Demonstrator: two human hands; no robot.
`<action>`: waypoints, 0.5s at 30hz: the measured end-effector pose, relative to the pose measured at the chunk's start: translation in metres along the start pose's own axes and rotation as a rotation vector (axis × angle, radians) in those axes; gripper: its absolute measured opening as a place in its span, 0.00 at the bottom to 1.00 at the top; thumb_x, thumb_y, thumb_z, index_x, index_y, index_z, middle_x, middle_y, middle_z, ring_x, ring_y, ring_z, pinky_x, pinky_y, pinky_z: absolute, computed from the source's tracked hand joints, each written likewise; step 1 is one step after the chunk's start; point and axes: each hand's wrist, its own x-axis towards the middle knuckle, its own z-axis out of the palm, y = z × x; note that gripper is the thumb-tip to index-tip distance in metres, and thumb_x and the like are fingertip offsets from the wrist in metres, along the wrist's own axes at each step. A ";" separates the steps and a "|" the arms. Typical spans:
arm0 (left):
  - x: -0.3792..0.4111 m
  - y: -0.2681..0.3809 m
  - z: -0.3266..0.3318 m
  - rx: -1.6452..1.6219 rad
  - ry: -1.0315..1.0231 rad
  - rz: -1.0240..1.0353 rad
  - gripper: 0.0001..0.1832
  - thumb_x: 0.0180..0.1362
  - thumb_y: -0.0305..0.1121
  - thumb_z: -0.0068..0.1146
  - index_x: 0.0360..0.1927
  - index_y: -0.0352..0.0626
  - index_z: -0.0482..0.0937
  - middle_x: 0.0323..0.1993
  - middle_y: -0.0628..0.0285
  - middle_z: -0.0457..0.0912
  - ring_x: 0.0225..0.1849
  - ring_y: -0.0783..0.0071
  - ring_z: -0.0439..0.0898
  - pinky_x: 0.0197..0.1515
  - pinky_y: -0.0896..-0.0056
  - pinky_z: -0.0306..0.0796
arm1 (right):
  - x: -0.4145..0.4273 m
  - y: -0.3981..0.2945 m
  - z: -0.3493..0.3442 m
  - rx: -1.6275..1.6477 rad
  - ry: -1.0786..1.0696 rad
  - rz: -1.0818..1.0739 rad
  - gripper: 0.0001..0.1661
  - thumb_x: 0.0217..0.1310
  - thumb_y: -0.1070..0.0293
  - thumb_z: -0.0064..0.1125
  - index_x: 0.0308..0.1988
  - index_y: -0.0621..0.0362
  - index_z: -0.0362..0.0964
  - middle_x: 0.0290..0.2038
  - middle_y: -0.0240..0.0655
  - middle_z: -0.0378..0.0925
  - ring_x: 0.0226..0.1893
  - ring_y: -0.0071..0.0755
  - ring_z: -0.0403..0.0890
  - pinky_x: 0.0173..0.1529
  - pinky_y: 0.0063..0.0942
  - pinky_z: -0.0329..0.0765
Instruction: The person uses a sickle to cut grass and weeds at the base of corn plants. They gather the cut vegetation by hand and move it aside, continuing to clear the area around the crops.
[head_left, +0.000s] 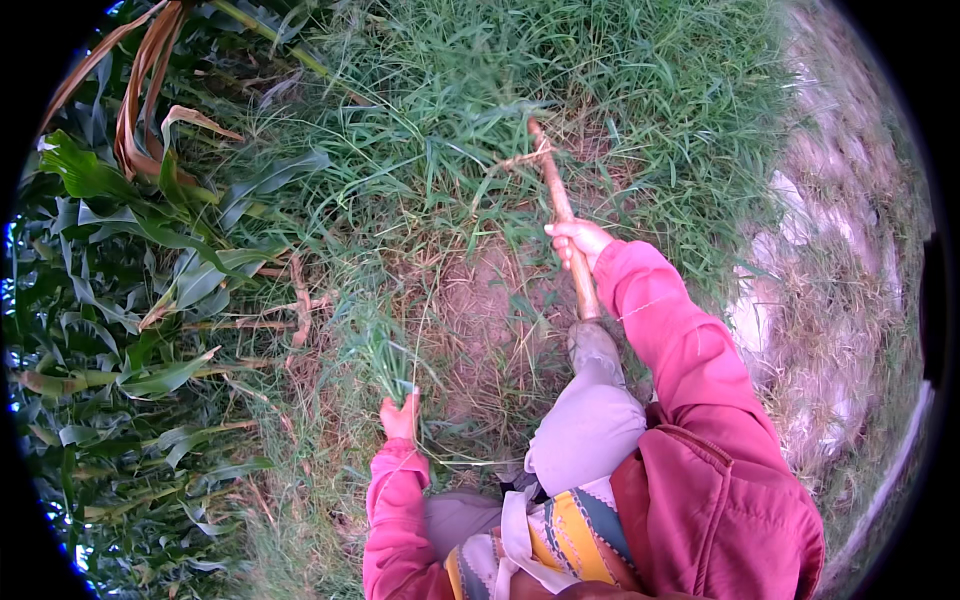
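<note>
My right hand (581, 241) is closed around a long wooden tool handle (556, 184). The handle's far end reaches into green grass (465, 127), which hides any head it has; the near end lies by my shoe (592, 346). Lower left, my left hand (400, 416) grips a bunch of cut or pulled green grass (386, 356), its blades pointing away from me. A patch of bare soil (484, 300) with dry stalks lies between the two hands.
Maize plants (172, 292) with broad leaves stand along the left side, some leaves dry and brown (142, 97). Dense grass grows ahead. To the right runs a pale dirt strip (817, 300) with dry straw and light patches.
</note>
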 end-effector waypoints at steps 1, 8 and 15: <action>0.000 -0.002 0.008 -0.013 -0.014 0.000 0.13 0.46 0.31 0.61 0.33 0.40 0.70 0.22 0.68 0.73 0.20 0.82 0.68 0.23 0.79 0.62 | -0.008 0.005 0.012 -0.107 0.029 -0.021 0.12 0.50 0.68 0.56 0.26 0.51 0.57 0.13 0.23 0.61 0.10 0.19 0.62 0.14 0.23 0.63; -0.002 0.013 0.053 -0.123 -0.038 -0.033 0.10 0.47 0.32 0.59 0.31 0.40 0.71 0.18 0.68 0.72 0.17 0.81 0.68 0.20 0.80 0.62 | -0.074 0.043 -0.014 -0.714 0.022 -0.041 0.09 0.48 0.74 0.54 0.24 0.59 0.60 0.13 0.30 0.63 0.07 0.23 0.65 0.11 0.25 0.63; 0.030 0.040 0.042 -0.357 0.315 0.296 0.09 0.48 0.31 0.56 0.31 0.37 0.73 0.19 0.64 0.74 0.21 0.76 0.72 0.23 0.74 0.66 | -0.084 0.040 -0.019 -1.053 0.178 -0.150 0.08 0.45 0.74 0.53 0.28 0.61 0.62 0.14 0.33 0.66 0.09 0.25 0.69 0.13 0.25 0.66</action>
